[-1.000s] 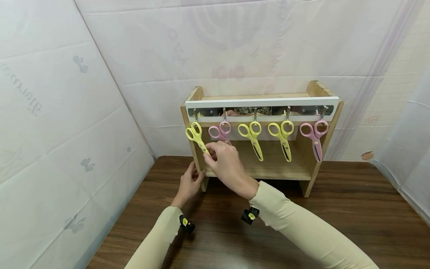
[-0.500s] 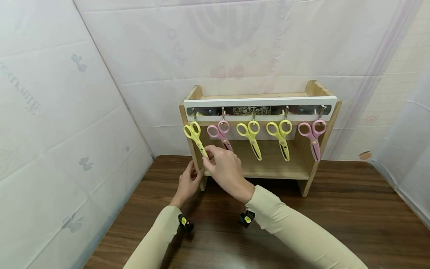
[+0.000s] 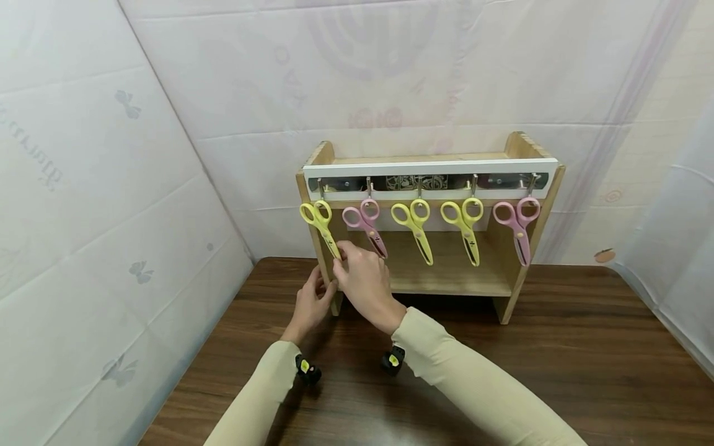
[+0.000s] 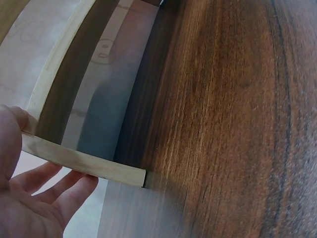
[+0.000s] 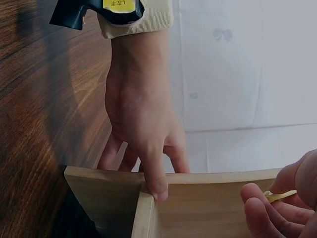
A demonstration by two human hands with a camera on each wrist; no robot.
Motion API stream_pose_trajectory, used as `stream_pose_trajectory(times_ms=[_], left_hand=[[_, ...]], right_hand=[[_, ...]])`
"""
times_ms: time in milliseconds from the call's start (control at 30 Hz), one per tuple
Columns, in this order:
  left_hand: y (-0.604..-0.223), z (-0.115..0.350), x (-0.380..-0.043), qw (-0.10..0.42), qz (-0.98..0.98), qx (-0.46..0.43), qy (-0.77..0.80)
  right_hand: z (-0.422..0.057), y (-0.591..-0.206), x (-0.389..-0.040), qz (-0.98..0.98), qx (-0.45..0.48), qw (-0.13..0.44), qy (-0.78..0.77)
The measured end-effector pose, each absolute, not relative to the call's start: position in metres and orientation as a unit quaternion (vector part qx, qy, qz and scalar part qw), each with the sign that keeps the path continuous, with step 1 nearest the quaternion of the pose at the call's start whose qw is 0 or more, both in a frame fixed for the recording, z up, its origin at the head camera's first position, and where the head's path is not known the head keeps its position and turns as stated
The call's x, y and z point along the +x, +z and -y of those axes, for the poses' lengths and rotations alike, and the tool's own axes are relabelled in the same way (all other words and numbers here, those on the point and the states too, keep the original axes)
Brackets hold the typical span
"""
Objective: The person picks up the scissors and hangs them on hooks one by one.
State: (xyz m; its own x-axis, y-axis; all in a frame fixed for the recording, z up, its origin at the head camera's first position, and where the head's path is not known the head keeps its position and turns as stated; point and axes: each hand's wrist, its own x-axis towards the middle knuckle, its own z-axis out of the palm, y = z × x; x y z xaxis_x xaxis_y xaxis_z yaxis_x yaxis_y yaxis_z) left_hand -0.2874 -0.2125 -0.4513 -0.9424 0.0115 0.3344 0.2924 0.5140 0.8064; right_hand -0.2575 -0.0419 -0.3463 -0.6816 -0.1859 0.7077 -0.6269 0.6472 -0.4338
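Observation:
Yellow scissors (image 3: 322, 225) hang by a finger ring from the leftmost hook of the rack. My right hand (image 3: 365, 282) pinches their blade tip between thumb and fingers; in the right wrist view a bit of the yellow tip (image 5: 280, 195) shows in that grip. Lower down, my left hand (image 3: 308, 308) holds the left side panel of the wooden shelf (image 3: 446, 287). In the left wrist view the fingers (image 4: 74, 193) lie against the panel's outer face. The right wrist view shows the left thumb (image 5: 156, 181) over the panel edge, where the board joins.
Pink scissors (image 3: 364, 217), yellow scissors (image 3: 414, 220), more yellow scissors (image 3: 464, 220) and pink scissors (image 3: 519, 220) hang to the right, one per hook. The white hook rail (image 3: 429, 167) spans the shelf top. A brown wooden table (image 3: 586, 347) lies beneath; pale sheeting surrounds it.
My right hand has shifted slightly down and left, its wrist swinging left, still pinching the yellow scissors. More of the neighbouring pink scissors' blades shows. The left hand stays on the panel.

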Motion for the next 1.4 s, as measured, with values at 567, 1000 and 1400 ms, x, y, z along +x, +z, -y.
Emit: stream_pose_trajectory(times_ms=[567,1000,1400], left_hand=[[-0.451,0.205,-0.29,0.14,0.855,-0.093,-0.49],[-0.451,0.207,-0.29,0.136,0.859,-0.107,-0.481],[-0.443,0.21,-0.276,0.227,0.871,-0.162,-0.406]], right_hand=[[0.034,-0.347,-0.262,0.86,0.219,0.317,0.333],[0.028,-0.353,-0.251,0.851,0.247,0.317,0.337],[0.001,-0.356,-0.222,0.848,0.314,0.317,0.285]])
